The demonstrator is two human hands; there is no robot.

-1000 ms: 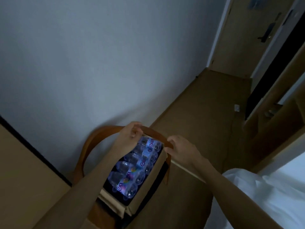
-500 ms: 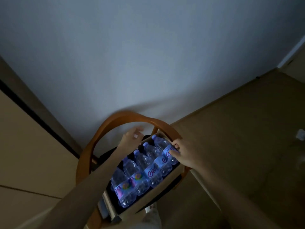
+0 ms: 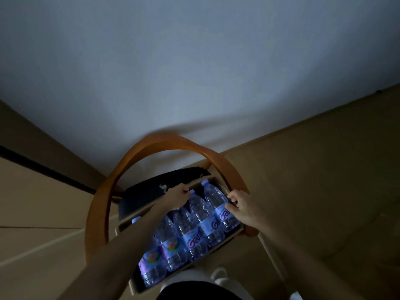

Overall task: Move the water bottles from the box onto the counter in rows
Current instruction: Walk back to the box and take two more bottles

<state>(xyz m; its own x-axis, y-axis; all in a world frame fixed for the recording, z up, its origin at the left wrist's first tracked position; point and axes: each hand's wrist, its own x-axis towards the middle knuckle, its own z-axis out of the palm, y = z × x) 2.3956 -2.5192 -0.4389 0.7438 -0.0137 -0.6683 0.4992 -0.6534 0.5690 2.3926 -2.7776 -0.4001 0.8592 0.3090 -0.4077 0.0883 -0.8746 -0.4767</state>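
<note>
An open cardboard box point(image 3: 138, 214) sits on a chair seat and holds several clear water bottles point(image 3: 194, 237) with purple labels, lying side by side. My left hand point(image 3: 176, 198) reaches over the box, its fingers curled around the neck of a bottle near the far end. My right hand point(image 3: 243, 208) is at the box's right side, thumb and fingers pinched on the rightmost bottle point(image 3: 215, 197) at its label. My left forearm hides the bottles at the left of the box.
The box rests on a wooden chair with a curved back rail point(image 3: 155, 146) and a dark cushion point(image 3: 149, 192). A pale wall stands behind. A tan surface point(image 3: 32, 204) lies to the left, and brown floor point(image 3: 324, 191) to the right. My shoe point(image 3: 218, 276) is below the box.
The view has swung down and closer to the box. My left hand has dropped from the box's far edge onto a bottle neck, and my right hand has settled on the rightmost bottle.
</note>
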